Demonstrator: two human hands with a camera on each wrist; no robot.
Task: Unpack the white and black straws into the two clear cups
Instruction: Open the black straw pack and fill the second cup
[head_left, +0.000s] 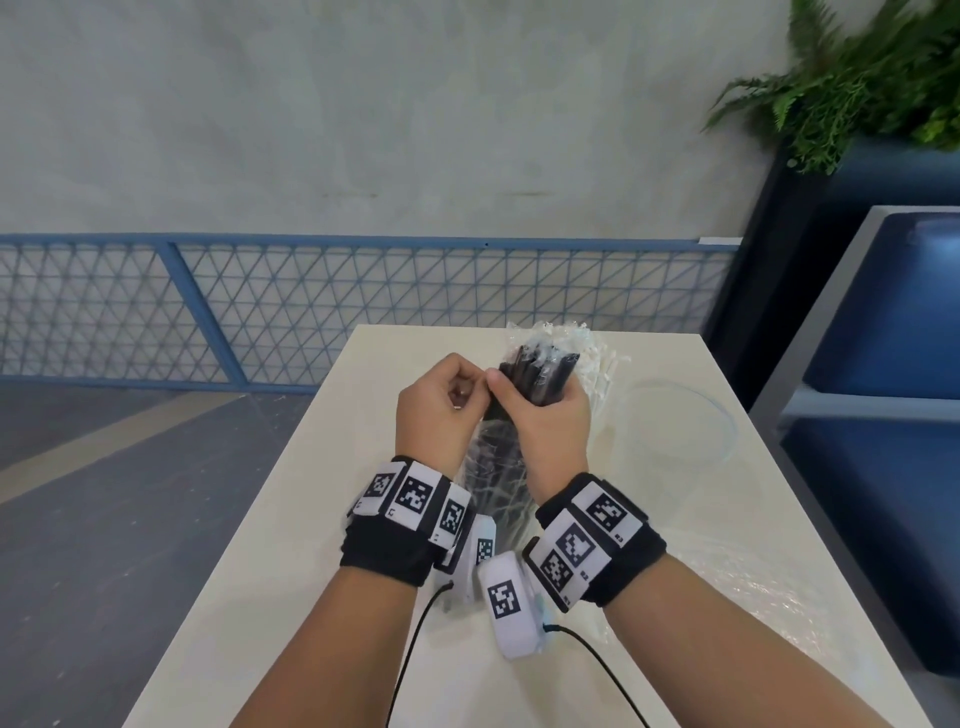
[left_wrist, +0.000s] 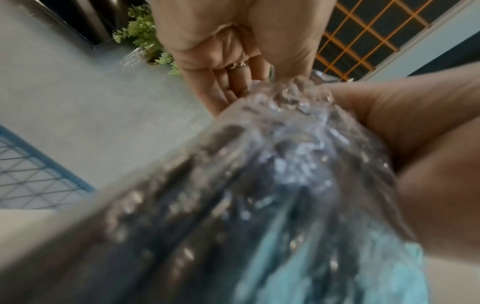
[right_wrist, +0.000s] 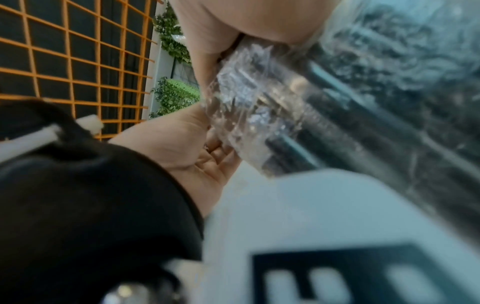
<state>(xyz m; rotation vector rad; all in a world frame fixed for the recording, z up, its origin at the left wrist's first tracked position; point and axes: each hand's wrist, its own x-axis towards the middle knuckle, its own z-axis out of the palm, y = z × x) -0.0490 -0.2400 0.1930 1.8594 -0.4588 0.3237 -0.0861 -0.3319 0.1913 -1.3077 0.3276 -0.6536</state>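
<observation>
Clear crinkled plastic wrap (head_left: 493, 467) sheathes a bundle of black straws (head_left: 540, 376), and both hands are closed on it above the table; the right hand (head_left: 545, 421) wraps its fingers round the upper part of the bundle, thumb toward the left, with the straw ends sticking up past the knuckles; the left hand (head_left: 441, 410) is curled just beside it, fingertips meeting the right thumb and pinching the wrap at the bundle's left edge; the two hands touch; in the left wrist view the wrap (left_wrist: 298, 164) fills the foreground, blurred and glinting, bunched to a crumpled end between the fingers (left_wrist: 228, 86) of the left hand and the right hand (left_wrist: 415, 115); in the right wrist view the dark straws (right_wrist: 350, 127) show through the film, held under the right palm (right_wrist: 246, 20), with the left hand (right_wrist: 187, 152) beside its lower edge; both wrists carry black bands with square black-and-white markers (head_left: 413, 493); behind the bundle, white straws (head_left: 602, 374) lie on the cream table (head_left: 311, 519) in more loose clear plastic; to their right stands a clear cup (head_left: 680, 431), faint against the tabletop; the second cup I cannot make out; beyond the table runs a blue mesh fence (head_left: 260, 312), and a green fern (head_left: 852, 83) hangs at the upper right
</observation>
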